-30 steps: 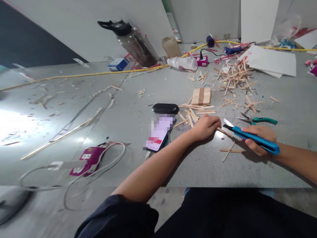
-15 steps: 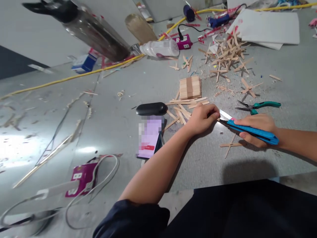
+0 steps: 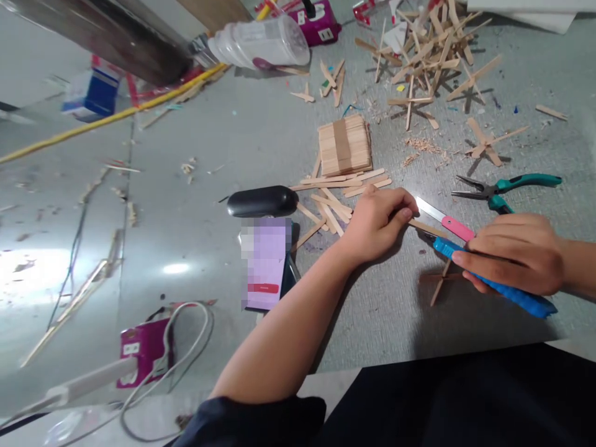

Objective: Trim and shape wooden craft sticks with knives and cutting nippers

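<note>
My left hand (image 3: 382, 217) is closed on one end of a wooden craft stick (image 3: 431, 229), low over the table. My right hand (image 3: 521, 254) grips a blue utility knife (image 3: 503, 285), its front end close to the free part of that stick. A small pink-handled knife with a bright blade (image 3: 456, 227) shows just behind the stick; its rear end disappears under my right hand, and I cannot tell whether the fingers touch it. Crossed sticks (image 3: 441, 285) lie below the blue knife, partly in shadow. Green-handled pliers (image 3: 493, 189) rest behind my right hand.
A banded bundle of craft sticks (image 3: 347, 146) and loose sticks (image 3: 330, 211) lie beyond my left hand. A heap of crossed sticks (image 3: 437, 49) stands farther back. Left of my forearm are a black case (image 3: 263, 200), a phone (image 3: 265, 264) and a purple power block with cables (image 3: 144, 351).
My right hand and the blue knife have shifted right and slightly towards me, uncovering more of the stick and the pink handle. The camera view has moved closer. My left hand keeps its hold.
</note>
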`<state>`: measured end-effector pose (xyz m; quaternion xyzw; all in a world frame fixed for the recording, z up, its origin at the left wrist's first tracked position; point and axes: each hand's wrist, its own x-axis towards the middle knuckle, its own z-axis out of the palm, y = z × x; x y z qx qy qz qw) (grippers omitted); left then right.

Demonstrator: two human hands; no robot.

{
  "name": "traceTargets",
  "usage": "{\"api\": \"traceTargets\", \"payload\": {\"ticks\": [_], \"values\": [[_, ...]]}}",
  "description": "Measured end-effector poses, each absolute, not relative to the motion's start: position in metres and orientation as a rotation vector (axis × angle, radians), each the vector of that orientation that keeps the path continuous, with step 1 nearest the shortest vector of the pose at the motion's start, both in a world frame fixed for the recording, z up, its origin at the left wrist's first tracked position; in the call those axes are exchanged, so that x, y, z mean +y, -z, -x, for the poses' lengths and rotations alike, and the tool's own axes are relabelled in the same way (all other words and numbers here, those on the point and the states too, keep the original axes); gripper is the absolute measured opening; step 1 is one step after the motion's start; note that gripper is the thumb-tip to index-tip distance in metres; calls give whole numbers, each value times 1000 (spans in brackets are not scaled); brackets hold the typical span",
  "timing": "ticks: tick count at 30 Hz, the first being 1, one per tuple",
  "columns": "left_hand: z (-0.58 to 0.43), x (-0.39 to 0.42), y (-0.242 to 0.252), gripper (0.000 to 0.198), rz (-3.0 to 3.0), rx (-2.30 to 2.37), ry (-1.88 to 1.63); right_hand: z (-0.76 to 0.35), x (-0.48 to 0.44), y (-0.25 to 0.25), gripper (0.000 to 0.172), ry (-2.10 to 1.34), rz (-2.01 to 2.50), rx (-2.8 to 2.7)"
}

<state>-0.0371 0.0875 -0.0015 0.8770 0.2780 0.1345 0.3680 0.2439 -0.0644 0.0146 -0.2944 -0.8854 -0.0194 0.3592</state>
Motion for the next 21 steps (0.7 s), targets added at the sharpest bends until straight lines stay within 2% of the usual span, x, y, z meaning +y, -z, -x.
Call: {"api": "traceTargets", "payload": {"ticks": [21], "values": [[40, 85, -3, 27, -2285, 684, -330, -246, -60, -26, 26, -104, 805, -2335]]}}
